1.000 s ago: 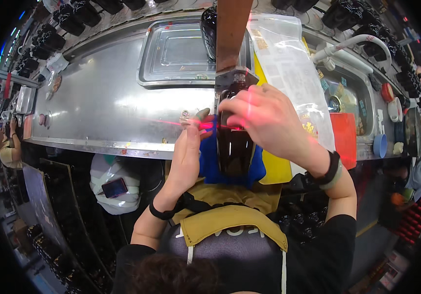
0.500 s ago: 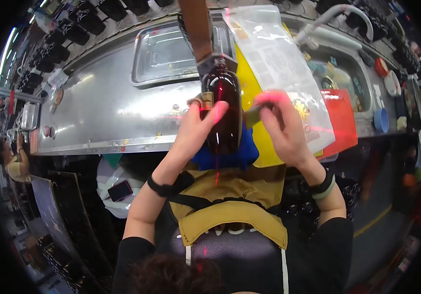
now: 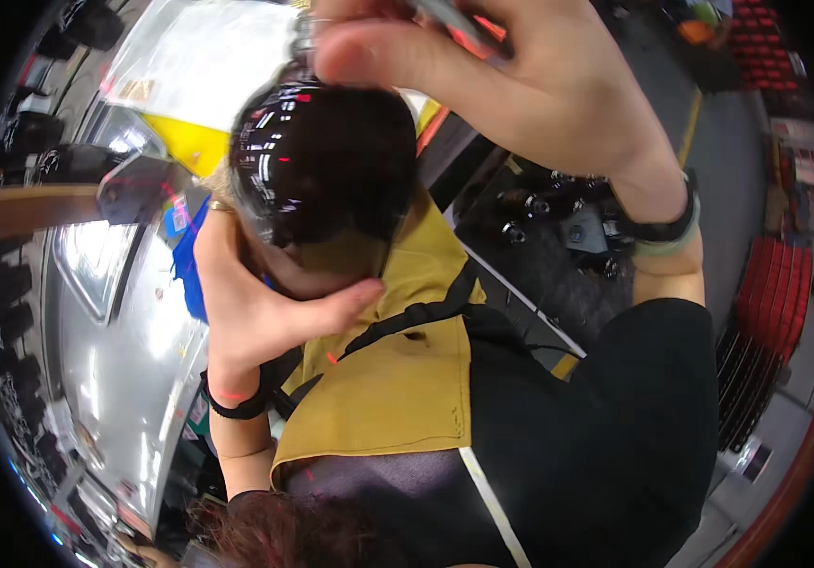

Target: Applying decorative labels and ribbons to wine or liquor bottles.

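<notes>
A large, glossy dark-brown bottle (image 3: 327,161) is close to the camera, its neck toward the upper edge and its base toward my apron. My left hand (image 3: 256,308) curls around the base end of the bottle, thumb stretched along its near side. My right hand (image 3: 521,80) is at the neck, its thumb against or just over the bottle's shoulder. Between its fingers sits a slim grey object (image 3: 454,21), cut off by the upper edge and blurred, so its kind is unclear. A blue cloth (image 3: 189,270) lies behind my left hand.
A brown bar (image 3: 43,210) with a dark metal bracket (image 3: 134,187) juts in at the left. Beyond it is a steel counter (image 3: 123,350) with a metal tray (image 3: 95,256). Yellow (image 3: 189,144) and clear plastic sheets (image 3: 203,62) lie behind the bottle. Red crates (image 3: 771,293) stand at the right.
The bottle has come off the counter area toward the camera, with my left hand around its base end. My right hand has moved up to its neck. The view has turned.
</notes>
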`<state>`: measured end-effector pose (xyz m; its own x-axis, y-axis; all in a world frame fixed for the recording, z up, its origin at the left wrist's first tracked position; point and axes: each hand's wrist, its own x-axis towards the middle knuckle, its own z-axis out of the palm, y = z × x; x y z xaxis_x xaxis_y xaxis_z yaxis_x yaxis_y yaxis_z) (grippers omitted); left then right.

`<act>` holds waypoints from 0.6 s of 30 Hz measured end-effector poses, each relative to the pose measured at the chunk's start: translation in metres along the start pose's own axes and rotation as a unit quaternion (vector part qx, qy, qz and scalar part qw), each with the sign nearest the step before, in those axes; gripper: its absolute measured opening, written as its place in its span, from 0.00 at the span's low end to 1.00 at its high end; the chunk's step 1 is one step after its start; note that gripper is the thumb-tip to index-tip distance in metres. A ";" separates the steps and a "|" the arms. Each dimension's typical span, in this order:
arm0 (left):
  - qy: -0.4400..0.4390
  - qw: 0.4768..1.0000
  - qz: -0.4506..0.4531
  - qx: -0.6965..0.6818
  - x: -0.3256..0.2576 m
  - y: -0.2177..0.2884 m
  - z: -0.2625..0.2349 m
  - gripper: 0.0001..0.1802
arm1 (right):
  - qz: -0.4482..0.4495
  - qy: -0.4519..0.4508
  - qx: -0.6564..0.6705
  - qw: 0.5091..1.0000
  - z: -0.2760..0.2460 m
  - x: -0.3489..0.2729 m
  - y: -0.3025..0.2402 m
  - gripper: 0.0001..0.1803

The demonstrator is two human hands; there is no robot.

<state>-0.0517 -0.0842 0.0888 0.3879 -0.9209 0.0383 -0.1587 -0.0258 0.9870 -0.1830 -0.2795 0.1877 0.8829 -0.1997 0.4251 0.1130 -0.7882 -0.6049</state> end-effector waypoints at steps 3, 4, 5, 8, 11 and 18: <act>-0.089 0.989 0.081 0.088 0.018 -0.006 0.031 0.59 | -0.044 -0.046 -0.020 0.998 -0.033 -0.048 0.035 0.09; -0.094 0.982 0.129 0.100 0.022 -0.012 0.046 0.65 | 0.076 -0.112 -0.039 0.990 -0.049 -0.067 0.015 0.07; -0.121 0.976 0.154 0.096 0.028 -0.011 0.057 0.75 | 0.112 -0.070 -0.075 0.988 -0.052 -0.085 0.012 0.11; -0.116 0.976 0.171 0.069 0.030 -0.018 0.055 0.69 | 0.295 0.055 -0.166 0.939 -0.071 -0.159 -0.001 0.10; -0.078 0.987 0.126 0.061 0.031 -0.033 0.044 0.51 | 0.445 0.118 -0.288 0.840 -0.074 -0.252 0.004 0.15; -0.050 0.997 0.052 0.038 0.027 -0.035 0.041 0.37 | 0.692 0.051 -0.286 0.661 0.003 -0.435 0.079 0.14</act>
<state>-0.0728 -0.1240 0.0488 0.2730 -0.9544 0.1210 -0.2641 0.0466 0.9634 -0.5572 -0.2530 -0.0465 -0.0783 -0.9749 -0.2083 -0.9871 0.1051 -0.1206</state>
